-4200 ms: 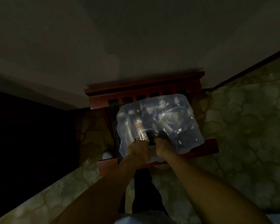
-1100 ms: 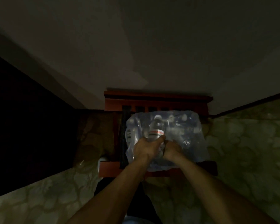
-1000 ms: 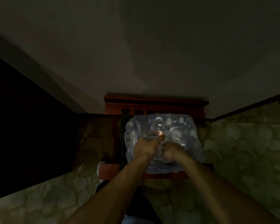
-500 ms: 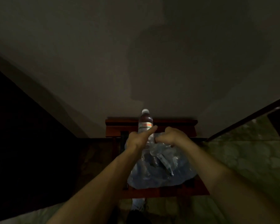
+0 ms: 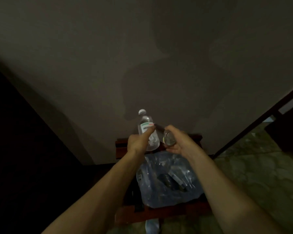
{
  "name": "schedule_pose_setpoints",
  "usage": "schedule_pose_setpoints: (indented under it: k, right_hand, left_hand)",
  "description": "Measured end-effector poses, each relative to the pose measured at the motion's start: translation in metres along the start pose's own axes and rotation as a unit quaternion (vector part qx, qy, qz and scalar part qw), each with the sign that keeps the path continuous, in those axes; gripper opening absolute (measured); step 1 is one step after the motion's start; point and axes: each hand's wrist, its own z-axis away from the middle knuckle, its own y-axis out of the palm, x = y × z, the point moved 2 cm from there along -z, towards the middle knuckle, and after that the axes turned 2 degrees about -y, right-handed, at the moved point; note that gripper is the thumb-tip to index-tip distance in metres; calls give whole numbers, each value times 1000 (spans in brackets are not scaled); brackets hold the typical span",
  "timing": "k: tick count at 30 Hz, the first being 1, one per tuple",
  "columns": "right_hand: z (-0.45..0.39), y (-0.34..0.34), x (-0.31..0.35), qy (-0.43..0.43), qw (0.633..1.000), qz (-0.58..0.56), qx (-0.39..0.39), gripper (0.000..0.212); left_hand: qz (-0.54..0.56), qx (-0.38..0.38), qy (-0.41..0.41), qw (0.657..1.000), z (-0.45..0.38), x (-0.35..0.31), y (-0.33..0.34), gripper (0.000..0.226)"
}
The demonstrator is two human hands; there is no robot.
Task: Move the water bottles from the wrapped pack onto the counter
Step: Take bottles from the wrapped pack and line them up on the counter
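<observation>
Dim room, plain wall behind. Left hand (image 5: pixel 137 142) grip closed around upright water bottle (image 5: pixel 146 130), raised above wrapped pack (image 5: pixel 167 179) on wooden rack (image 5: pixel 159 215). Right hand (image 5: pixel 178 141) grip closed around second bottle (image 5: pixel 168 139), base toward camera.

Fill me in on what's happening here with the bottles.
A person is unloading a plastic-wrapped pack of water bottles that sits on a dark red wooden stand. The left hand holds one bottle upright above the pack, and the right hand holds a second bottle, seen end-on. The wrap is torn open. No counter is in view, so neither bottle has been set down.
</observation>
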Motion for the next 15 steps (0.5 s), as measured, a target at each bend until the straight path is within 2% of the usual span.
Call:
schedule_pose_setpoints:
  k: [3, 7, 12, 15]
  right_hand:
    - [22, 26, -13, -20, 996, -83, 33, 45]
    - [58, 57, -12, -64, 979, -182, 61, 38]
    - [102, 85, 9, -156, 949, -227, 151, 21]
    - [121, 94, 20, -181, 930, -246, 204, 11]
  left_hand:
    - [15, 46, 23, 999, 22, -10, -24, 35]
    - [42, 72, 46, 995, 48, -25, -58, 41]
    - [61, 124, 122, 983, 74, -56, -92, 36]
    - [20, 130, 167, 977, 85, -74, -104, 42]
